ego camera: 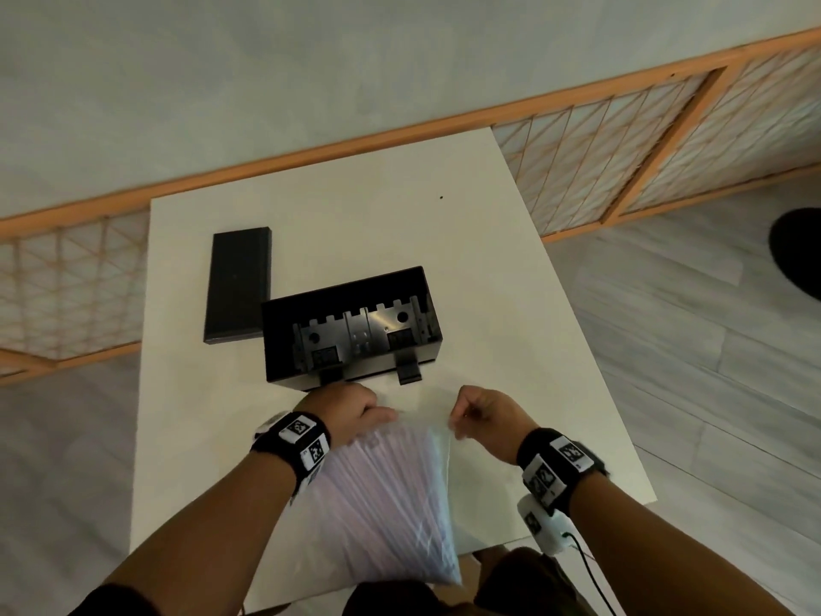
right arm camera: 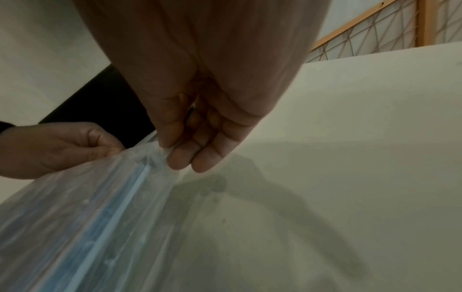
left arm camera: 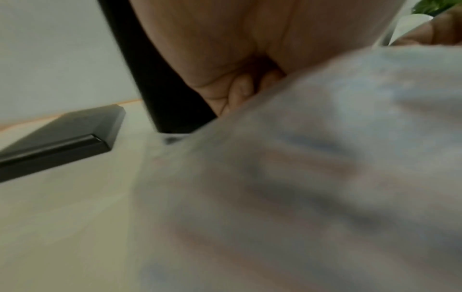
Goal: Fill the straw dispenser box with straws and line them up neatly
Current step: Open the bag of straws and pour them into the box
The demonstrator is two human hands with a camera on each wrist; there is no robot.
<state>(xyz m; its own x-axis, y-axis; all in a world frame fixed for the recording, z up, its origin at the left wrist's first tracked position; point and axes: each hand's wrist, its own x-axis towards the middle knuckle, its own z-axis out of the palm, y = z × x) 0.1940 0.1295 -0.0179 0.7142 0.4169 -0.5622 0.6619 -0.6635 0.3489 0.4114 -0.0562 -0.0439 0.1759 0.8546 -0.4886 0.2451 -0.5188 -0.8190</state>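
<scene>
Both hands, left hand [ego camera: 344, 409] and right hand [ego camera: 484, 415], pinching the straw bag [ego camera: 391, 495] mouth; long axis trailing back from the grip; empty open box [ego camera: 351, 326] just beyond on the surface [ego camera: 488, 269].

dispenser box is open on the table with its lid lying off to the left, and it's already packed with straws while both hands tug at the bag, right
Not quite. The dispenser box is open and its lid lies to the left, but the head view shows only the bare metal mechanism inside, no straws. The straws are in the plastic bag, whose top edge the left hand and right hand both pinch.
</scene>
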